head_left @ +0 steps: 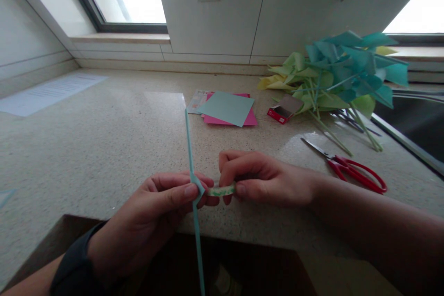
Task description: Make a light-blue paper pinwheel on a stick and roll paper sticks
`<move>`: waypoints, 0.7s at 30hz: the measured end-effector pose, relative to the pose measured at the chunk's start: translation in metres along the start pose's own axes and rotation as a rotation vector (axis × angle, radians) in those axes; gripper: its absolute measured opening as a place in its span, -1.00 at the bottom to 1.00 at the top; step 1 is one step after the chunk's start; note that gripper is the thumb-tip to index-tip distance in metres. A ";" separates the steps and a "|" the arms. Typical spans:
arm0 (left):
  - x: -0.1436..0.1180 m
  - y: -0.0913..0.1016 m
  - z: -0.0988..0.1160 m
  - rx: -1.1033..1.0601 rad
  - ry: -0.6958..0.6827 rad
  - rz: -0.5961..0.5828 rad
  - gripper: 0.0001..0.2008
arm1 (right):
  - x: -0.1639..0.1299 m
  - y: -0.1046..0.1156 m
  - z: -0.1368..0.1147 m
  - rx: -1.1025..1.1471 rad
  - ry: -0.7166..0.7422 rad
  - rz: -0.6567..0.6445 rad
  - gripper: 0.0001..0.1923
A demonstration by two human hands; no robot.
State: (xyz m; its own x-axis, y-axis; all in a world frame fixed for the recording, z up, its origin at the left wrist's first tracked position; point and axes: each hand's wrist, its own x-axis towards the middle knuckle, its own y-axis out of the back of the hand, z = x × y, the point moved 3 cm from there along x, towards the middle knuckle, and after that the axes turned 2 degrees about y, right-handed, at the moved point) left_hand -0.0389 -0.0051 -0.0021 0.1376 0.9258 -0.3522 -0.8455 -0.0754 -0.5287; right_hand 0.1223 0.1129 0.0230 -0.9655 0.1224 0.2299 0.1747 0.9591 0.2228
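Observation:
Between the thumb and fingers of my left hand (pixel 163 199) is a long, thin light-blue paper strip (pixel 189 148), standing nearly upright in view with a small folded widening at the pinch. My right hand (pixel 263 178) grips a small roll of clear tape (pixel 222 190) with green marks, seen edge-on. The roll is right beside the strip, close to the left fingertips. Whether a piece of tape joins the strip is hidden by the fingers. Both hands are over the counter's front edge.
Red-handled scissors (pixel 350 168) lie at right on the speckled counter (pixel 138 143). Behind are stacked paper squares (pixel 227 107), a small red box (pixel 280 112) and a bunch of folded paper flowers (pixel 347 69). A sink (pixel 416 120) borders the right; a printed sheet (pixel 48 92) lies far left.

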 end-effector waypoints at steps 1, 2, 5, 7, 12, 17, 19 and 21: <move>0.000 0.000 0.000 0.000 -0.003 0.004 -0.91 | 0.000 0.000 0.000 0.005 0.012 -0.024 -0.86; -0.001 0.000 -0.001 0.000 0.003 -0.001 -0.90 | 0.000 0.000 0.000 0.017 0.007 -0.045 -0.84; 0.000 0.000 -0.001 -0.004 -0.005 -0.001 -0.90 | -0.002 -0.002 0.003 0.086 -0.111 -0.071 -0.79; 0.001 -0.001 -0.001 -0.007 -0.027 -0.008 -0.91 | -0.003 -0.004 0.005 0.165 -0.192 -0.072 -0.77; -0.001 0.000 -0.001 -0.003 0.033 0.005 -0.87 | -0.006 -0.008 0.009 0.320 -0.240 -0.084 -0.74; -0.004 0.000 0.005 0.146 -0.047 0.017 -0.89 | -0.008 -0.008 0.012 0.359 -0.363 -0.037 -0.74; -0.003 -0.003 0.005 0.199 -0.080 -0.032 -0.88 | -0.007 -0.008 0.011 0.329 -0.348 -0.035 -0.75; -0.002 -0.006 0.004 0.214 -0.075 -0.047 -0.90 | -0.006 -0.008 0.009 0.293 -0.312 -0.034 -0.75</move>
State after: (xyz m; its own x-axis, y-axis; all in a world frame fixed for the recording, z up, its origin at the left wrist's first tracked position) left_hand -0.0359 -0.0053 0.0051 0.1477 0.9519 -0.2686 -0.9304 0.0415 -0.3642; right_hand 0.1247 0.1068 0.0109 -0.9898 0.1178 -0.0802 0.1230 0.9903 -0.0640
